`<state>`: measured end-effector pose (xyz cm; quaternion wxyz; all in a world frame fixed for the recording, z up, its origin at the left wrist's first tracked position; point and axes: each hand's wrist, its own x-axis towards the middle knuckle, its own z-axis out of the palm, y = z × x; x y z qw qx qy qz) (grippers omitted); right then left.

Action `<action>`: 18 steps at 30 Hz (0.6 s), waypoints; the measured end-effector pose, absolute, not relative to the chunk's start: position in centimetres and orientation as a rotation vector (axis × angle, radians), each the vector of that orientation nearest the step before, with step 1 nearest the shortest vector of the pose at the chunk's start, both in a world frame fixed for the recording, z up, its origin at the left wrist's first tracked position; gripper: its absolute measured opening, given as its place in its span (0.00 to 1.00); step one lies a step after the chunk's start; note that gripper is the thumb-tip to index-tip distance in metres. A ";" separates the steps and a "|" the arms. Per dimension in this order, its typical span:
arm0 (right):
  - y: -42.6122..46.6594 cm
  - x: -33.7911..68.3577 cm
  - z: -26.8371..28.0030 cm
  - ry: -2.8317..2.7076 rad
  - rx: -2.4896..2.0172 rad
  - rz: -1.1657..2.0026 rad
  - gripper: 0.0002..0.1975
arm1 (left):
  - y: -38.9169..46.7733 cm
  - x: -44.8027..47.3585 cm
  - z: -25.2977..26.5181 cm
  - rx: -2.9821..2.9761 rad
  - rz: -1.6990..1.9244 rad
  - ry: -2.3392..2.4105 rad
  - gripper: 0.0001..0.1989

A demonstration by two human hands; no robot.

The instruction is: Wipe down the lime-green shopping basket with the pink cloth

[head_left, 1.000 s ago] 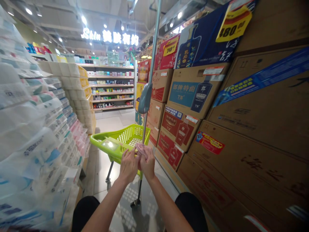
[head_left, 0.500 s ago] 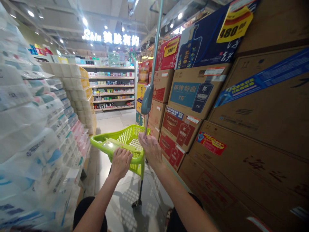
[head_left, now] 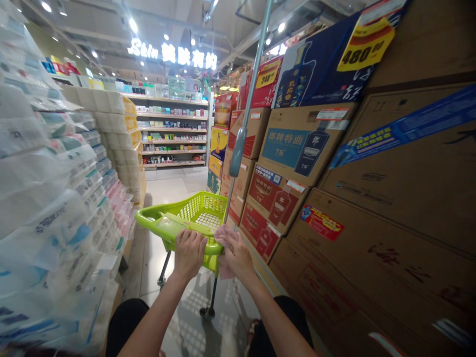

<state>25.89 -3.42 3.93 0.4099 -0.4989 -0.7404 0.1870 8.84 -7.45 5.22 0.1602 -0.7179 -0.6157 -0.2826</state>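
A lime-green shopping cart (head_left: 148, 218) on black legs with casters stands in front of me, its basket of open lattice. My left hand (head_left: 189, 253) is closed around the cart's near handle bar. My right hand (head_left: 238, 255) grips a pink cloth (head_left: 225, 235) against the right end of that handle, and part of the cloth hangs below the fingers. A thin metal pole (head_left: 256, 64) with a grey-blue grip (head_left: 238, 152) slants down to the cart's right side; its lower end is hidden behind the cloth and hand.
Stacked cartons (head_left: 286, 144) with price tags form a wall on my right. Plastic-wrapped paper packs (head_left: 70, 198) are piled high on the left. Down the pale tiled aisle (head_left: 174, 183) are shelves of small goods (head_left: 173, 126). My knees (head_left: 128, 322) are bent below.
My right hand and the cloth have moved down and nearer to me, onto the handle's right end. The pole leans further right in view. My left hand stays on the handle.
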 end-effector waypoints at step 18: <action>-5.9 26.3 4.6 -1.921 -1.486 0.128 0.18 | -5.9 2.4 5.3 -1.844 -0.944 -1.907 0.17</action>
